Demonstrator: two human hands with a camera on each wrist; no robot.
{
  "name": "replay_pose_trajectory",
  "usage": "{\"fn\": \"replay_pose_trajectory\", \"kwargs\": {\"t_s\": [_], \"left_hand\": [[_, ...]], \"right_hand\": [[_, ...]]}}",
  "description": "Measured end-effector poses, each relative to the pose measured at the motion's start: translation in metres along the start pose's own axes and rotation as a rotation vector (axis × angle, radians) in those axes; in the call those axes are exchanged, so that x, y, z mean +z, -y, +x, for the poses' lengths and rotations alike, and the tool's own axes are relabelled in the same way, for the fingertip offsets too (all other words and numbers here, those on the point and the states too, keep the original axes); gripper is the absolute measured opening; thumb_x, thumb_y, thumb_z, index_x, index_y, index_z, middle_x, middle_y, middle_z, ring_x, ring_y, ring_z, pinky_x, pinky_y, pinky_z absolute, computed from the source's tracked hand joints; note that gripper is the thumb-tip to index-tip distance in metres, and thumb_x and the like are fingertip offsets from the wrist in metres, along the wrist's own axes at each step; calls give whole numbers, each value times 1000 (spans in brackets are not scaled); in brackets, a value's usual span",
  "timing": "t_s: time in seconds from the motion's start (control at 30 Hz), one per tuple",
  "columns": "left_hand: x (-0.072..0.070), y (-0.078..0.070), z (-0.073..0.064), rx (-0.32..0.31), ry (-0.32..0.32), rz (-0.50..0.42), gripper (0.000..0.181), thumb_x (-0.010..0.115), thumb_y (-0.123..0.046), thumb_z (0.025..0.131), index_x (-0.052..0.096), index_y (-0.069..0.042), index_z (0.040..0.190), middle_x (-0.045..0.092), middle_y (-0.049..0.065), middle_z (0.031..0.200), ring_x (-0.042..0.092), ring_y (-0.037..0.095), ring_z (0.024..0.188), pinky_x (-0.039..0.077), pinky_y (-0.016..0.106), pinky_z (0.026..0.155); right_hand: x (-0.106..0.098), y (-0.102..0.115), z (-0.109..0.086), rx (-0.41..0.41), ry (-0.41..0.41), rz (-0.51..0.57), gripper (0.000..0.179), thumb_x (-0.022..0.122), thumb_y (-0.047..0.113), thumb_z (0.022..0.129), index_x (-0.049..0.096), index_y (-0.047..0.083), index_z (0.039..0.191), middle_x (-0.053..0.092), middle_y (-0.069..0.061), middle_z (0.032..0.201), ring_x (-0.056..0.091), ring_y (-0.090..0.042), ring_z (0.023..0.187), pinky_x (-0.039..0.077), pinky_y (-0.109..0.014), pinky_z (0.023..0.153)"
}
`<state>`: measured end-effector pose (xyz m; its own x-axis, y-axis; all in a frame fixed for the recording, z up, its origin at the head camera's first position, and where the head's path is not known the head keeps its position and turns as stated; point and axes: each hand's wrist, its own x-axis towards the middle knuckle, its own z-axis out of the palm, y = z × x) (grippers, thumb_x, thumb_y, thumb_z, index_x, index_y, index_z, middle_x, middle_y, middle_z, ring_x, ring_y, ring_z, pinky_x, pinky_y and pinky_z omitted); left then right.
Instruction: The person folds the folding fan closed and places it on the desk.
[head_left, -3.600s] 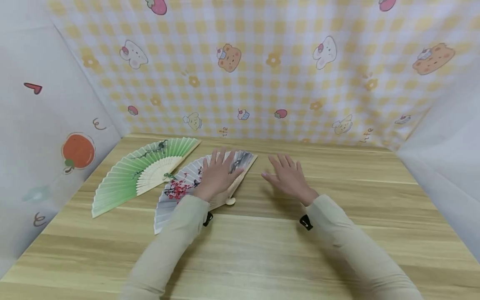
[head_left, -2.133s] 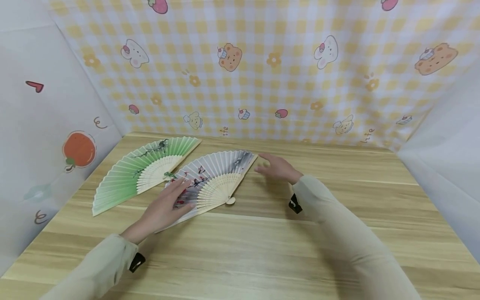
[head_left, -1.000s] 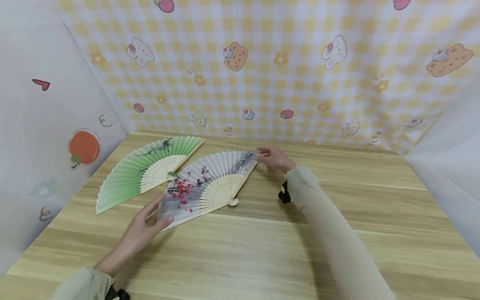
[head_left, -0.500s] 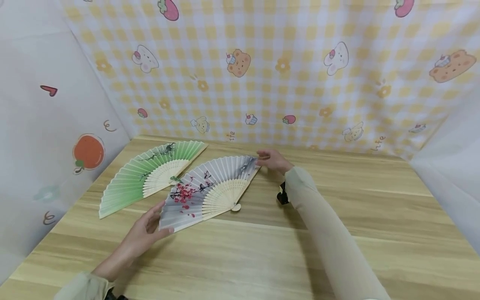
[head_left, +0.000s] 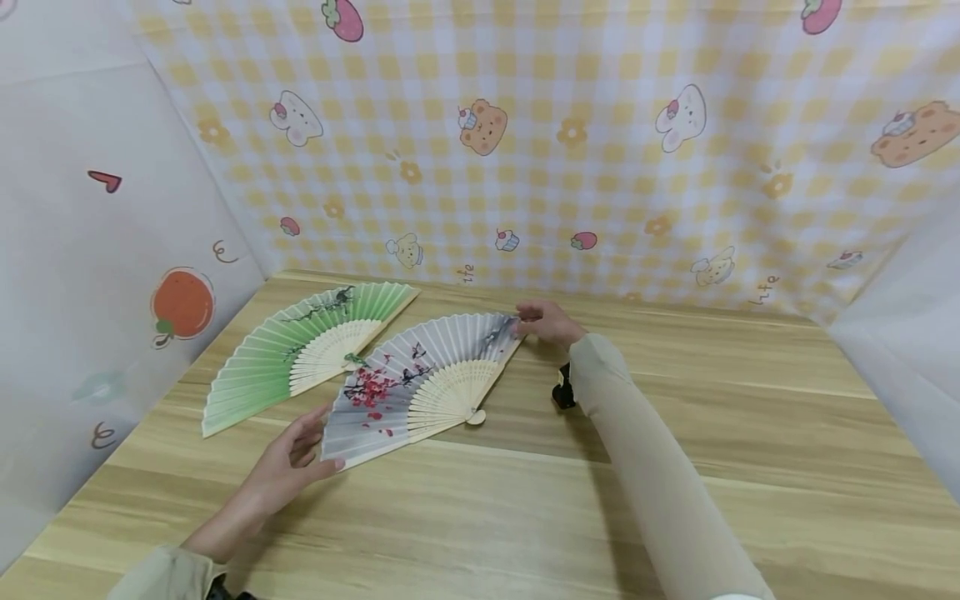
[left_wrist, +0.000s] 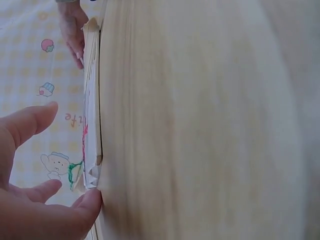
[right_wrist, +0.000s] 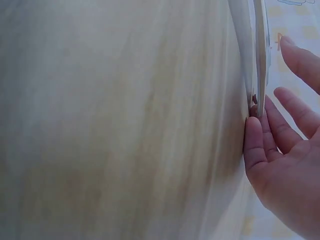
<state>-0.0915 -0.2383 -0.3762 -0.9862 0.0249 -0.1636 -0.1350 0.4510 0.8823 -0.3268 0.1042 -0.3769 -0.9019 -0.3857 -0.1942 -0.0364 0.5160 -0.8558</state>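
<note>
A grey-white folding fan (head_left: 450,392) with red blossoms and pale wooden ribs lies spread in mid-table. My left hand (head_left: 281,467) is at its left end, thumb apart from the other fingers; the left wrist view has a low fingertip (left_wrist: 92,197) right at the fan's corner. At the far right end is my right hand (head_left: 551,323), fingers loosely bent. From the right wrist, the fan's edge (right_wrist: 260,55) meets the lower fingers while the thumb (right_wrist: 300,60) stands away from it. Behind and left lies a spread green folding fan (head_left: 258,375), untouched.
The wood-grain table (head_left: 480,533) runs up to a yellow checked cloth (head_left: 525,183) at the back. White cloth (head_left: 67,317) with printed fruit hangs on the left, and plain white cloth (head_left: 915,333) on the right.
From side by side over the table, my hands have moved apart: the left toward me to the grey fan's left end, the right leftward to its right end. Lately they barely move.
</note>
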Motion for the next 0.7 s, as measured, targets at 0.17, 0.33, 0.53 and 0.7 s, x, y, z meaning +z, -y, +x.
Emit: {"fn": "replay_pose_trajectory", "kwargs": {"t_s": [0.17,0.33,0.53,0.7], "left_hand": [[-1,2,1,-21,-5,4,77,66,-13,79,19,1,138,32,26,130,34,36,116,31,45,99],[-1,5,2,-76,-5,-14,76,65,-15,80,19,0,138,32,24,131,35,34,116,36,41,96],[1,6,4,-80,-23,-32,72,65,-12,80,23,3,136,36,23,127,39,31,112,40,15,82],[2,6,6,-74,-44,-25,70,66,-9,79,26,3,135,39,22,124,40,30,110,40,13,79]], "right_hand": [[0,-2,1,-4,4,-1,61,63,11,82,33,-3,133,39,-18,133,35,-30,121,28,-37,102],[-1,-3,2,-9,14,-50,60,64,12,81,36,-2,132,40,-17,132,36,-29,120,28,-37,102],[-1,-6,7,-10,22,-96,54,64,14,81,42,-1,129,43,-17,129,39,-28,116,32,-36,99],[-2,-8,9,-14,37,-97,53,63,14,82,43,-1,129,43,-17,130,39,-28,115,33,-37,98]]}}
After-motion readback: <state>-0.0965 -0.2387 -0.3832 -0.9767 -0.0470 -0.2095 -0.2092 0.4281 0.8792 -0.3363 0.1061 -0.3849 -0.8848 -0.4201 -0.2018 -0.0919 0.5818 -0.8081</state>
